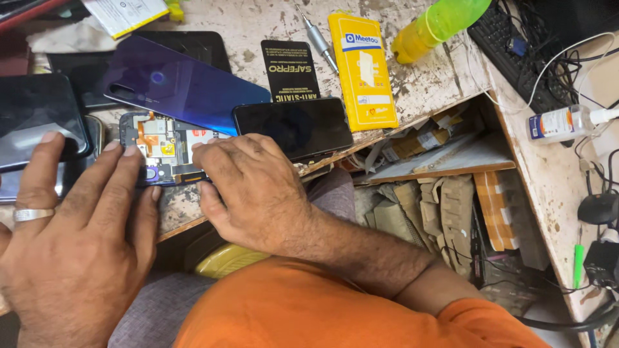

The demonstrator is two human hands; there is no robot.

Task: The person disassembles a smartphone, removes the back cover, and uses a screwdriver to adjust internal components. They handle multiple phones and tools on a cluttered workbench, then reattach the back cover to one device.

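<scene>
An opened phone body (158, 145) with its circuit board showing lies at the near edge of the worn table (425, 80). My left hand (77, 251), with a ring on one finger, lies flat, its fingertips on the phone's left side and on a dark phone (35, 116). My right hand (248, 190) rests curled over the phone's lower right part, fingertips at its edge; whether it pinches anything is hidden. A blue-purple back cover (184, 87) leans over the phone's top. A black phone screen (293, 125) lies just behind my right hand.
A black packet (289, 67), a yellow packet (362, 71), a metal screwdriver (317, 38) and a yellow-green bottle (435, 26) lie farther back. A keyboard (509, 45), cables and a small clear bottle (558, 122) are at right. Cardboard scraps (438, 212) fill the space under the table.
</scene>
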